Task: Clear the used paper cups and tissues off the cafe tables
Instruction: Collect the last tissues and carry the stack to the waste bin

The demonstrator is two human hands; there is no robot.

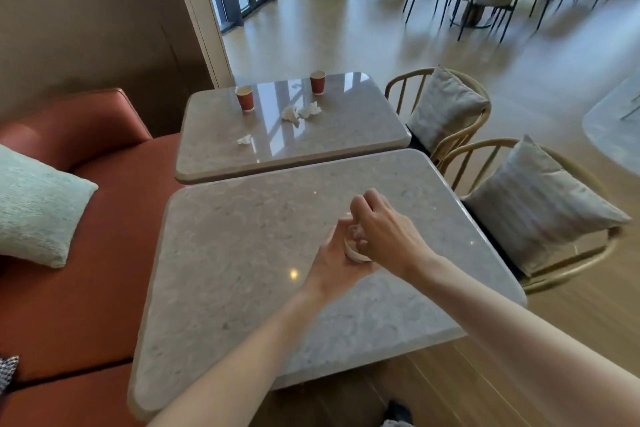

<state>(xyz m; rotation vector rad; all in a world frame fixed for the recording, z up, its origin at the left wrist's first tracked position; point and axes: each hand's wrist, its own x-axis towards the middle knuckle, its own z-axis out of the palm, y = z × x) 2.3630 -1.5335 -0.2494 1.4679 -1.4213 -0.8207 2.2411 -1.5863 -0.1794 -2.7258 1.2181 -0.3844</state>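
A: Status on the near table (242,253): a pale paper cup (353,251) is held in the left hand (334,262), fingers curled round its wall. The right hand (384,229) is over the rim, fingertips bunched and pushed into the mouth, seemingly on white tissue; what is pinched is mostly hidden.

B: Remaining items?

A: On the far table (329,146): two red paper cups, one at the left (245,98), one toward the back (317,82), both upright. Two crumpled tissues (300,113) lie just beside each other mid-table, and a smaller scrap (245,140) sits near the sofa-side edge.

B: Risks?

A: Several are judged likely. The held cup could be crushed if the tissue is stuffed hard, since thin paper walls give easily. Leftover liquid in the red cups cannot be ruled out; a spill on the glossy top would follow from a tilt or a careless stack. The small scrap could be brushed onto the red sofa (86,253). With both hands occupied, the far reach would be awkward.

B: Any branding or text?

A: None can be read. Cups appear plain; no labels are made out.
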